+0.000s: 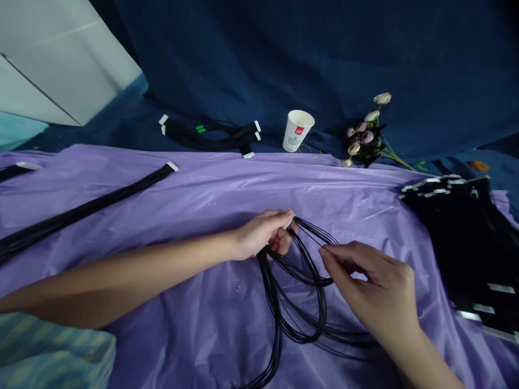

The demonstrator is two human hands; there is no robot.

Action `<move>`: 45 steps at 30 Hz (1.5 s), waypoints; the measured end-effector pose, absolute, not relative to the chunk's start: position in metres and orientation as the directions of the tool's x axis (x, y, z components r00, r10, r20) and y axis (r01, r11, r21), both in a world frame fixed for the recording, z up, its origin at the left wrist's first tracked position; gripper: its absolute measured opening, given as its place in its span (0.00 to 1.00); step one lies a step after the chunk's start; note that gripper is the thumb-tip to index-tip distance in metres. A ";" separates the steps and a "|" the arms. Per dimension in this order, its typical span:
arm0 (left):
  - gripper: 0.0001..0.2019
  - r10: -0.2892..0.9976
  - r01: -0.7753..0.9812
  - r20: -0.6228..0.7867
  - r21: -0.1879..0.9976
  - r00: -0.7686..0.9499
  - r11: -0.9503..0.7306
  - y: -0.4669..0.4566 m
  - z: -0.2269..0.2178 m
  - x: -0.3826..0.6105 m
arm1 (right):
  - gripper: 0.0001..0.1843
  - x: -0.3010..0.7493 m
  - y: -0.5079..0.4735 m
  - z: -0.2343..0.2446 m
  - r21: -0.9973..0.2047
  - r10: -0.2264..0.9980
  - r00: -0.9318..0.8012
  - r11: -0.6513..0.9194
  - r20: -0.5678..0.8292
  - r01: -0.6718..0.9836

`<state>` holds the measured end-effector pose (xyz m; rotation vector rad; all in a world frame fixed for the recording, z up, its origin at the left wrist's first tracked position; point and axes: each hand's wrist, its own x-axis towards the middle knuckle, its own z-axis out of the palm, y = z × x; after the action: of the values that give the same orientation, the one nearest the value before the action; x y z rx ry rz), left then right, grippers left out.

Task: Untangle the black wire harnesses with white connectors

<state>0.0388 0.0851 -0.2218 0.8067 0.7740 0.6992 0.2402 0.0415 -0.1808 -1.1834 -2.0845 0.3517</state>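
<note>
A black wire harness [320,302] hangs in loops over the purple plastic sheet [211,324]. My left hand [261,232] grips its white connector ends [288,222], fingers wrapped round them, so the connectors are mostly hidden. From there the thin wires fan out and curve down to the right and toward me. My right hand [377,283] is closed in a pinch on one or a few of the wires, just right of the left hand. How many wires sit between its thumb and forefinger I cannot tell.
A thick pile of black harnesses [466,232] with white connectors lies at the right. Another harness [89,208] stretches across the left. Along the back are a bundled harness [206,135] with a green tag, a paper cup [298,131] and artificial flowers [367,136].
</note>
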 end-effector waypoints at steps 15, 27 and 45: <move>0.17 0.756 -0.182 -0.349 0.836 0.553 0.518 0.085 -0.216 0.040 | 0.04 0.239 0.042 -0.184 -0.399 0.754 -0.370 0.619 0.543 0.676; 0.17 0.741 -0.086 -0.314 0.891 0.593 0.446 0.081 -0.215 0.041 | 0.07 0.236 0.044 -0.200 -0.089 0.573 -0.536 0.730 0.620 0.677; 0.17 0.728 -0.104 -0.291 0.890 0.621 0.445 0.081 -0.218 0.040 | 0.06 0.230 0.043 -0.201 -0.022 0.567 -0.546 0.706 0.616 0.708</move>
<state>0.0404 0.0806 -0.2180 0.9819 0.7431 0.5790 0.2296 0.0427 -0.2008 -0.9682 -2.3082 -0.3047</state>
